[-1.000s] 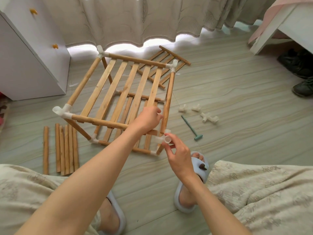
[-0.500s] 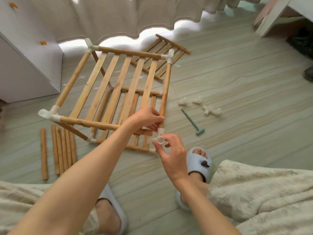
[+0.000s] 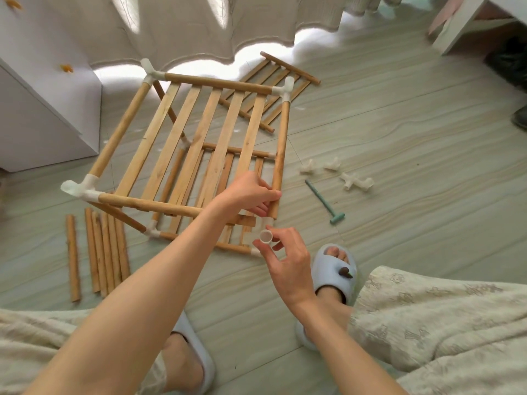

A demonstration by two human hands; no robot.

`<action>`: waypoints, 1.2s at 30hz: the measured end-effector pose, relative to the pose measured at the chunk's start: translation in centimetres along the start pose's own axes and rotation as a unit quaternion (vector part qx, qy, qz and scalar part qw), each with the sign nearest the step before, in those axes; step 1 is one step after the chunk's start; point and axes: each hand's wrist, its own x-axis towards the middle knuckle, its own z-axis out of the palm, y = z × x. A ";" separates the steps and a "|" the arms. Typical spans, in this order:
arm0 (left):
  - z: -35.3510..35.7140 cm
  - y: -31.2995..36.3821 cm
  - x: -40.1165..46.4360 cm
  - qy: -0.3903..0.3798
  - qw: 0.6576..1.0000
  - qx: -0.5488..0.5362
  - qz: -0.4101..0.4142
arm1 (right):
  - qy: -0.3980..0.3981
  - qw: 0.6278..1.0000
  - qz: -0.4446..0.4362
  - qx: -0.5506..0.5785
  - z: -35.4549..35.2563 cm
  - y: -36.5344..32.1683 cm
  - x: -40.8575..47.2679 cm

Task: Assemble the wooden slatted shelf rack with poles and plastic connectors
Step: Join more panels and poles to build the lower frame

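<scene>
At rack corner, L hand grips pole; R hand pinches connector.

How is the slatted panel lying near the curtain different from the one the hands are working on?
The floor panel lies flat with bare pole ends and nobody touching it. The top shelf sits raised above the floor, has white connectors on three corners, and the left hand grips its near-right corner while the right hand pinches a corner connector there. Both are wooden slats between round poles.

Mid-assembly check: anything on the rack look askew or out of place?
Nothing looks damaged. The rack sits tilted because it is half-built: the right hand holds the white connector at the near right corner while the left hand grips the pole.
</scene>
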 end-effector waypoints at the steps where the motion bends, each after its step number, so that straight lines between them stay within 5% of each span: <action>1: -0.1 0.0 0.0 0.000 1.000 -0.003 -0.001 | 0.003 1.000 0.000 0.003 0.0 0.1 0.0; 12: 0.2 0.1 0.2 -0.004 1.000 -0.022 -0.011 | 0.057 0.997 0.002 -0.042 0.0 0.1 0.2; 25: 0.1 0.3 1.7 0.006 1.000 -0.004 0.012 | -0.016 0.998 -0.040 -0.049 0.1 1.2 0.6; 36: 0.2 -0.1 1.4 0.008 1.000 0.017 -0.019 | 0.008 0.998 -0.033 -0.043 0.9 0.4 1.2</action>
